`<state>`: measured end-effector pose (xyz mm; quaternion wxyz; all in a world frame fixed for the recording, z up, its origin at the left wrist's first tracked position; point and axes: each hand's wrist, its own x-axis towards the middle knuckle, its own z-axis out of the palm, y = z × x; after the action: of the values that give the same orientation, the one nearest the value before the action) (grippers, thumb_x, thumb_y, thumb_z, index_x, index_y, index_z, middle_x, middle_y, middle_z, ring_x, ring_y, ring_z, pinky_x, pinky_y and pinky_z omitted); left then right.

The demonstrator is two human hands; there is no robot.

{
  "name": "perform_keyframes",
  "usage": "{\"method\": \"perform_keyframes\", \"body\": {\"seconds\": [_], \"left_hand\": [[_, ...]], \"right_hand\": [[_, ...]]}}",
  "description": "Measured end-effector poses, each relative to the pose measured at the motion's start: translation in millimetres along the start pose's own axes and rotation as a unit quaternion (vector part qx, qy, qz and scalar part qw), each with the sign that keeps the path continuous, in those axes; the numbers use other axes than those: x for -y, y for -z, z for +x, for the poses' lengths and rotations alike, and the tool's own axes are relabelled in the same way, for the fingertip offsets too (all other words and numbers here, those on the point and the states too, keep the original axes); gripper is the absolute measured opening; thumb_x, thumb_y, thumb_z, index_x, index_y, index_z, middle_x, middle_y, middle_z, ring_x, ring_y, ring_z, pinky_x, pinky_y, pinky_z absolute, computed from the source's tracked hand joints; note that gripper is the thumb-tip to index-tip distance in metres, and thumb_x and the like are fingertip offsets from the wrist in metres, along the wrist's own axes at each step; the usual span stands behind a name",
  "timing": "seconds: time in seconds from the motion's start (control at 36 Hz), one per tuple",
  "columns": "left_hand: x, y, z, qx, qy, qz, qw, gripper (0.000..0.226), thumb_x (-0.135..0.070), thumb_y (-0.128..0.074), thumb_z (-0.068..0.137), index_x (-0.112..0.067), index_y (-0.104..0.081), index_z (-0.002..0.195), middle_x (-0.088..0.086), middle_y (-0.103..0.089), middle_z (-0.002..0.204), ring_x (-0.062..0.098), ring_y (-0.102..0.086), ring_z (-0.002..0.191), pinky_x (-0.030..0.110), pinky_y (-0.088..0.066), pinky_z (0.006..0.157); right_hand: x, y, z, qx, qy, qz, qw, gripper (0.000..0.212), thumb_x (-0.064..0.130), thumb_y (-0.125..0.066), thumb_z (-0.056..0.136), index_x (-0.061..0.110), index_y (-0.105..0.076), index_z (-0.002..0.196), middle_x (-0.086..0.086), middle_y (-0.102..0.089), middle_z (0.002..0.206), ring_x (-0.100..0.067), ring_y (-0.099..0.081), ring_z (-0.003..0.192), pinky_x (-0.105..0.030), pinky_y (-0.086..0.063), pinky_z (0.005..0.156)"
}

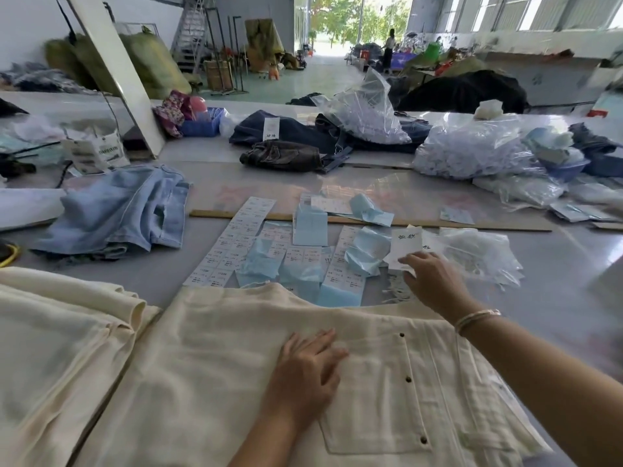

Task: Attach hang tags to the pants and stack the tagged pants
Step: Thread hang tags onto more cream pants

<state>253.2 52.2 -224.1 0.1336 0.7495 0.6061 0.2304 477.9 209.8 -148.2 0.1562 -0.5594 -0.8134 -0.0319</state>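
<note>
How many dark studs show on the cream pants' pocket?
3, along the pocket's right edge on the cream pants: top corner stud, middle stud, bottom stud. More may be hidden under the left hand.

- A long wooden ruler lies flat across the grey table.
- A blue plastic basket stands at the far left, beside a floral cloth.
- A white board leans upright.
- A metal staircase stands at the back wall.

Bright daylight, soft wide-angle edges
</note>
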Motion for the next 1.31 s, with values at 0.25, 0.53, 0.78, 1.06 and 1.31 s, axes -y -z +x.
{"method": "perform_keyframes", "body": {"seconds": [0.25,0.53,0.78,1.06,1.31], "left_hand": [[0,-3,-1,-0.076,-0.030,0.004,0.997,0.026,-0.032,-0.064,0.078,-0.037,-0.071,0.102,-0.016,-0.063,0.126,-0.001,-0.055,0.119,0.044,-0.029,0.111],[3,-6,1,-0.096,-0.048,0.001,0.994,0.028,-0.031,-0.073,0.068,-0.039,-0.072,0.094,-0.016,-0.067,0.119,-0.001,-0.061,0.111,0.029,-0.028,0.102],[4,0,5,-0.030,0.032,-0.138,0.989,0.022,-0.035,-0.054,0.090,-0.033,-0.072,0.102,-0.022,-0.058,0.129,-0.015,-0.042,0.123,0.024,-0.012,0.115],[12,49,49,-0.012,0.312,-0.627,0.714,0.026,-0.025,-0.046,0.100,-0.010,-0.063,0.112,0.011,-0.072,0.099,0.020,-0.067,0.081,0.031,-0.050,0.071],[25,32,78,-0.052,0.291,-0.313,0.903,0.036,-0.006,-0.045,0.095,-0.013,-0.047,0.131,0.013,-0.063,0.121,0.027,-0.059,0.108,0.024,-0.044,0.080]], "right_hand": [[-20,-31,45,0.131,-0.033,-0.156,0.978,0.034,0.025,-0.042,0.097,0.021,-0.051,0.129,-0.005,-0.054,0.132,-0.028,-0.055,0.117,-0.042,-0.043,0.095],[-34,-29,48,0.108,-0.063,-0.124,0.984,0.032,0.027,-0.037,0.100,0.014,-0.065,0.092,-0.013,-0.068,0.099,-0.031,-0.065,0.088,-0.034,-0.046,0.072],[-6,-5,36,-0.016,-0.062,-0.042,0.997,0.030,0.022,-0.046,0.098,0.008,-0.066,0.081,-0.015,-0.067,0.077,-0.031,-0.063,0.066,-0.030,-0.040,0.056],[111,-3,-68,-0.086,0.368,0.046,0.925,0.021,0.033,-0.054,0.089,0.028,-0.074,0.085,0.014,-0.073,0.094,-0.005,-0.067,0.094,-0.029,-0.052,0.090],[102,-28,-48,-0.104,0.177,0.259,0.944,0.021,0.033,-0.056,0.091,0.021,-0.072,0.098,0.005,-0.072,0.095,-0.009,-0.063,0.087,-0.022,-0.047,0.076]]}}
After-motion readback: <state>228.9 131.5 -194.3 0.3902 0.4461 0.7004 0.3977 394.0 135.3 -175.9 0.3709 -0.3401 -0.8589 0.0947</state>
